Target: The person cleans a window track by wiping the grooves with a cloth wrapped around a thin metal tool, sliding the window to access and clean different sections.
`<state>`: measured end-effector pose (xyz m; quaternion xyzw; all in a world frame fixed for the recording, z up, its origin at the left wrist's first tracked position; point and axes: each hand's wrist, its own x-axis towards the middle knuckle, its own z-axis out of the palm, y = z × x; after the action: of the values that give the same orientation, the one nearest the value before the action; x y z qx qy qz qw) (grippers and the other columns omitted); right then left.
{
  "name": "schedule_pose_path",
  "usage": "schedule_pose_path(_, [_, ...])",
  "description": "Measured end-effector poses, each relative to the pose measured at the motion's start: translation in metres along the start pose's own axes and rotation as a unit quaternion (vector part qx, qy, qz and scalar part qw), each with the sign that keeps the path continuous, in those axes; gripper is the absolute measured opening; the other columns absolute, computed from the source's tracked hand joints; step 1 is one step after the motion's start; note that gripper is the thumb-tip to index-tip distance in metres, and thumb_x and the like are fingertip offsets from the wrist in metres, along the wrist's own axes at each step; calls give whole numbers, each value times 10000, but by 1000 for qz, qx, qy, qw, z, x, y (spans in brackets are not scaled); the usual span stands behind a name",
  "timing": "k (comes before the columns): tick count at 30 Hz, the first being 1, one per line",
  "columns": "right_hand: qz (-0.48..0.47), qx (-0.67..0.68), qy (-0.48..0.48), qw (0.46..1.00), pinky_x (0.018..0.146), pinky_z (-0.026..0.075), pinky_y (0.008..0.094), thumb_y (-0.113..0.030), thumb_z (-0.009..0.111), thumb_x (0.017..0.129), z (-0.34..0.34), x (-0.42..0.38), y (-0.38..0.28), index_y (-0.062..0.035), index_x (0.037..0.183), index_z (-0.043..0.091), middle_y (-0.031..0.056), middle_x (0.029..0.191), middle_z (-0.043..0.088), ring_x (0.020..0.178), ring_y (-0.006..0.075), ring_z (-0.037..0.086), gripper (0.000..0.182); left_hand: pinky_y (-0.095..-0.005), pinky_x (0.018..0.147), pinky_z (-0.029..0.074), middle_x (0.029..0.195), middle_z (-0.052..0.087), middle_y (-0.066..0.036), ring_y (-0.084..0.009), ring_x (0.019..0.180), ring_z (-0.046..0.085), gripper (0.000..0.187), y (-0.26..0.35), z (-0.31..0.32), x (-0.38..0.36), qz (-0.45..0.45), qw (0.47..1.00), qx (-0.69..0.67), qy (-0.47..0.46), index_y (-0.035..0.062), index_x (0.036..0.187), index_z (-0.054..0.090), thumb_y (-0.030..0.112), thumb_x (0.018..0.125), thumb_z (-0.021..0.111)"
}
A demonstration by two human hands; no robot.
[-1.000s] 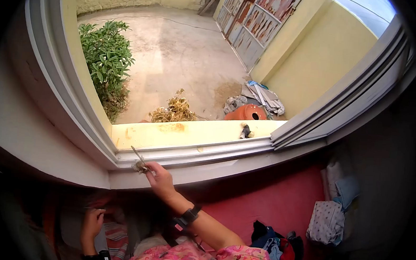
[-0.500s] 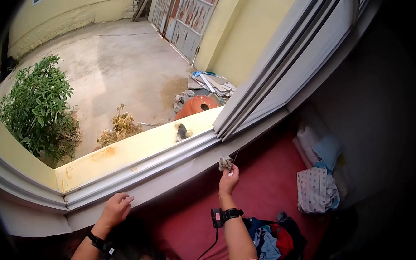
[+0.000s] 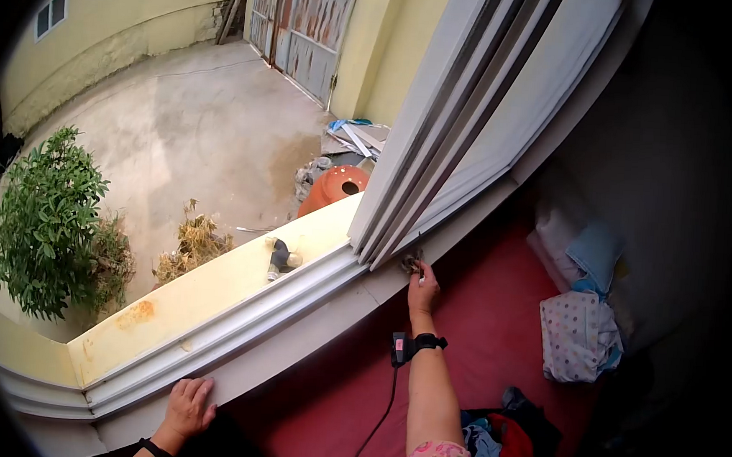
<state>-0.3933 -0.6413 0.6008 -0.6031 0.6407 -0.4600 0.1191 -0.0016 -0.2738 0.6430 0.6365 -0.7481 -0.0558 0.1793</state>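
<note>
My right hand (image 3: 423, 289) pinches a small, crumpled grey-brown rag (image 3: 411, 262). A thin dark stick-like piece shows beside the rag, too small to name. The rag is against the inner windowsill (image 3: 370, 294), close to the foot of the sliding window sashes (image 3: 416, 160). Lower left, my left hand (image 3: 190, 405) rests on the sill's edge with its fingers slightly bent and nothing in them. Between sill and outer ledge runs the white window track (image 3: 234, 325).
A dark pipe fitting (image 3: 280, 261) lies on the outer yellow ledge (image 3: 160, 308). Outside are a green bush (image 3: 43, 225) and an orange pot (image 3: 331, 189). Inside, folded bedding (image 3: 579, 334) and clothes (image 3: 486, 454) lie on a red surface (image 3: 478, 319).
My right hand has moved forward and right with the rag, bringing it onto the sill by the sashes. My left hand has come down onto the sill. The view has shifted.
</note>
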Motion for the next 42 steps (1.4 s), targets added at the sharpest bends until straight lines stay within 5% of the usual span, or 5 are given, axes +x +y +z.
schedule_pose_path(15, [14,106,-239,965,822,460,323,-141,537,828,13,-32,-12,-12,1077,603,178,972,649,936,293,623,289,-400,789,418,1010,524,-126,-302,879,507,473,6,0,3,-16,1000,10,14,38,1091,532,196,660,646])
schedule_pose_path(27, [-19,145,-253,956,969,370,281,-42,488,840,21,-93,-46,76,1145,533,183,1265,515,1196,245,484,330,-390,816,417,1025,528,-127,-297,916,507,419,6,-1,5,-12,999,4,34,30,1067,537,182,693,649])
schedule_pose_path(37, [-117,0,-419,900,852,472,340,-146,519,829,8,-177,-145,-147,1138,596,51,1228,543,1030,287,559,318,-380,819,417,1021,533,-121,-287,932,507,413,6,0,6,-7,999,-10,43,32,1065,536,195,702,646])
schedule_pose_path(40, [-129,81,-372,916,837,483,325,-90,518,827,8,-195,-157,-136,1112,613,63,1161,587,1008,265,580,305,-380,812,421,1018,534,-117,-284,928,511,401,3,3,4,-6,999,-10,43,37,1061,537,194,707,641])
schedule_pose_path(42, [-140,117,-256,949,800,501,317,-19,532,804,2,-182,-157,-121,1084,628,79,1076,623,970,257,604,313,-379,808,423,1018,535,-116,-283,924,513,396,0,6,3,0,999,-8,52,40,1060,538,193,709,639])
